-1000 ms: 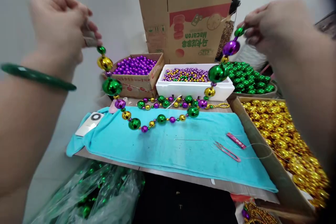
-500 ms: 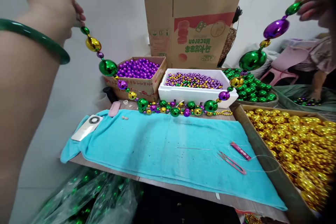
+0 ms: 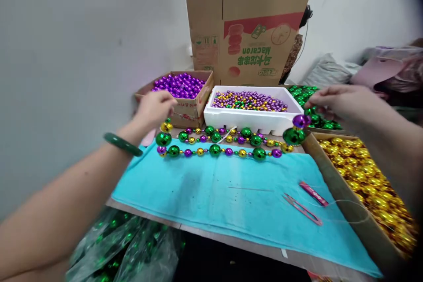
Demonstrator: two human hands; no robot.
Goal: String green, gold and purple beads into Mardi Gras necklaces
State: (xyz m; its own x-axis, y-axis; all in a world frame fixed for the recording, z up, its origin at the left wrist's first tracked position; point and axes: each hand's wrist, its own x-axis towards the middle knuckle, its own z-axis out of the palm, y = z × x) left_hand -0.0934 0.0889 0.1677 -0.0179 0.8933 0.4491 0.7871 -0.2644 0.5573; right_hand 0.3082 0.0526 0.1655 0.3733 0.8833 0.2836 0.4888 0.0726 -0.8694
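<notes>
A bead garland [image 3: 214,150] of shiny green, purple and gold beads runs between my hands, its middle low over the back of the turquoise towel [image 3: 205,194]. My left hand [image 3: 156,108], below the green bangle [image 3: 122,143], pinches one end in front of the box of purple beads [image 3: 181,86]. At the other end, my right hand [image 3: 330,101] pinches the strand near the green bead pile [image 3: 299,94]. Behind the held strand lie more strung beads [image 3: 246,132] along the foam box. A needle [image 3: 251,189] rests on the towel.
A white foam box [image 3: 247,119] of small mixed beads stands at the back, before a tall carton [image 3: 251,39]. Gold beads fill a box [image 3: 317,158] at right. Pink thread snips [image 3: 302,208] and a red-pink packet [image 3: 313,194] lie on the towel. A plastic bag [image 3: 122,246] sits below left.
Both hands have come down and closer together, lowering the garland from its raised, stretched hang to the towel's back edge. The view has shifted slightly; the other person's arm has left it.
</notes>
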